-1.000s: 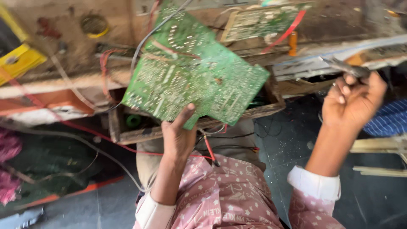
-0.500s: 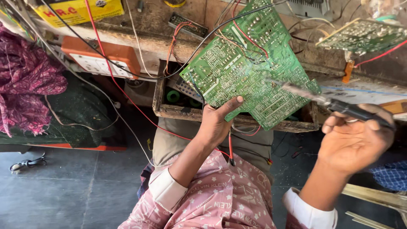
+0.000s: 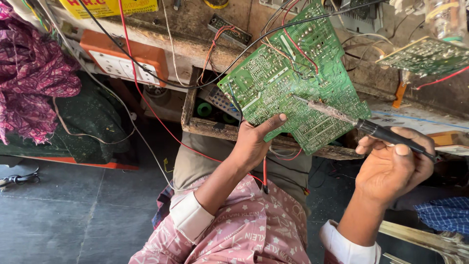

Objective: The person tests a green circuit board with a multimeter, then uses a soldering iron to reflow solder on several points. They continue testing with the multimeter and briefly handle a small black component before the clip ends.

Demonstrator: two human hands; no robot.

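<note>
My left hand (image 3: 254, 144) grips the lower edge of a green circuit board (image 3: 288, 83), holding it tilted with its solder side facing me, thumb on the board's face. My right hand (image 3: 393, 166) holds a soldering iron (image 3: 386, 133) by its black handle. The iron's metal tip rests on the middle of the board's solder side. Red and black wires trail off the board's top edge toward the bench.
A worn wooden workbench (image 3: 195, 46) carries wires, an orange socket box (image 3: 124, 58), a yellow box (image 3: 115, 7) and a second green circuit board (image 3: 427, 55) at right. An open wooden drawer (image 3: 220, 128) sits under the board. Purple cloth (image 3: 34, 73) lies at left.
The view has swung right to left and settled. My right hand brought the soldering iron in from the right, and its tip now touches the board held by my left hand.
</note>
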